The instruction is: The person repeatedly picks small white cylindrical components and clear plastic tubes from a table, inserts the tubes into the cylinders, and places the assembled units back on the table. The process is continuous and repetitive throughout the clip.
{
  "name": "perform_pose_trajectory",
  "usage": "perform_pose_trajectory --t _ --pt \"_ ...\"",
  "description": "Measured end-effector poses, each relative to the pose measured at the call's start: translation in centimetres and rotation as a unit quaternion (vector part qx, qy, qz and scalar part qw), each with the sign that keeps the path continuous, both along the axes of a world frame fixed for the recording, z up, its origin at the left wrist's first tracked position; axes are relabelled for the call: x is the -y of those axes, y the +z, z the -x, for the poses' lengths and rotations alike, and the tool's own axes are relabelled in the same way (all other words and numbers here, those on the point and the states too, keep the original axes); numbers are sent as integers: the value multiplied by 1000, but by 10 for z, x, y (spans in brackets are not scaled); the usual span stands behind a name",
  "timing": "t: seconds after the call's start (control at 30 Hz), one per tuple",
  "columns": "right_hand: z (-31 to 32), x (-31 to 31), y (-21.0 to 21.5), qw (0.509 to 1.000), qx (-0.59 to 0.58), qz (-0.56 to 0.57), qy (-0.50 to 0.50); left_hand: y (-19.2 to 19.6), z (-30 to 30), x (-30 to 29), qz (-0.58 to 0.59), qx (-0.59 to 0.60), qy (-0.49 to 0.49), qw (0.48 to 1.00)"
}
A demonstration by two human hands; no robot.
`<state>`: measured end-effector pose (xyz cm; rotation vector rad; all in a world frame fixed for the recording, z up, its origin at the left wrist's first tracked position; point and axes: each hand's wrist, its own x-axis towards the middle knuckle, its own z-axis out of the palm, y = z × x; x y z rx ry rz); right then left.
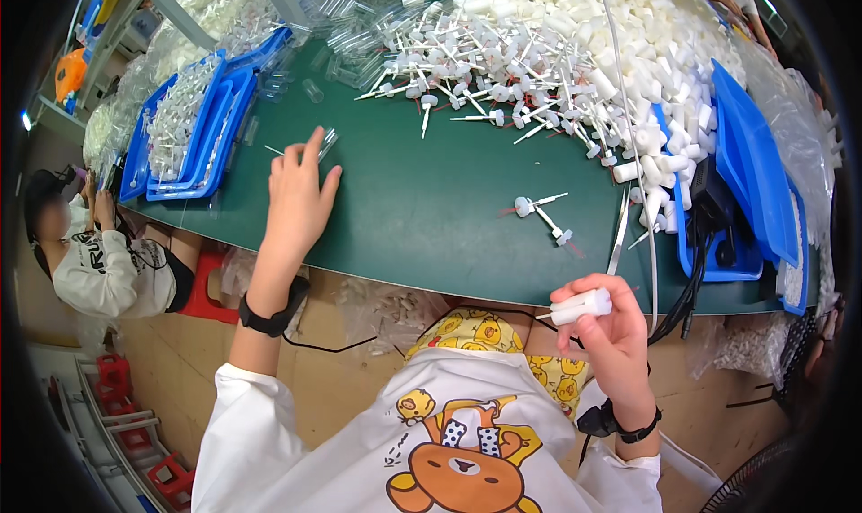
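Note:
My left hand [301, 194] reaches over the green table with its fingers apart. Beside its fingertips lies a small clear tube [329, 141]; I cannot tell whether they touch it. Near the table's front edge, my right hand [615, 338] is closed round a white plastic cylinder [581, 306] with a thin stem sticking out to the left. Farther in from that hand, two loose white stemmed pieces [544, 216] with translucent caps and red wires lie on the table. A pair of metal tweezers [619, 230] rests to their right.
Behind is a heap of stemmed pieces [485, 64], with white cylinders [575, 10] at the right and clear tubes [368, 28] at the left. Blue trays [220, 145] stand left, another blue tray [745, 163] right. A white cable [628, 109] hangs down. A co-worker [112, 261] sits at left.

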<state>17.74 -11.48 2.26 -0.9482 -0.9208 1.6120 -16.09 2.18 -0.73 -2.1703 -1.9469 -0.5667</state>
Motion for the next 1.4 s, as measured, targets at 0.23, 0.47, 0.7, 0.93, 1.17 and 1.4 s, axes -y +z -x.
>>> perform_pose_trajectory --t 0.23,0.47,0.7,0.93,1.17,1.4 --pt "3 -7 -5 970 141 -185 74 2 -12 14 29 77 -28 996" --pt "8 -12 -9 949 182 -257 -18 39 -40 61 239 420 -149 863" --pt "17 -17 -1 926 203 -315 -43 52 -93 107 388 502 -228 739" --pt "8 -12 -3 893 241 -379 -27 48 -109 115 335 392 -353 780" --pt "5 -10 -2 871 293 -393 -29 43 -115 116 343 355 -330 805" --pt "1 -9 -5 893 258 -367 -20 37 -120 116 347 382 -333 789"
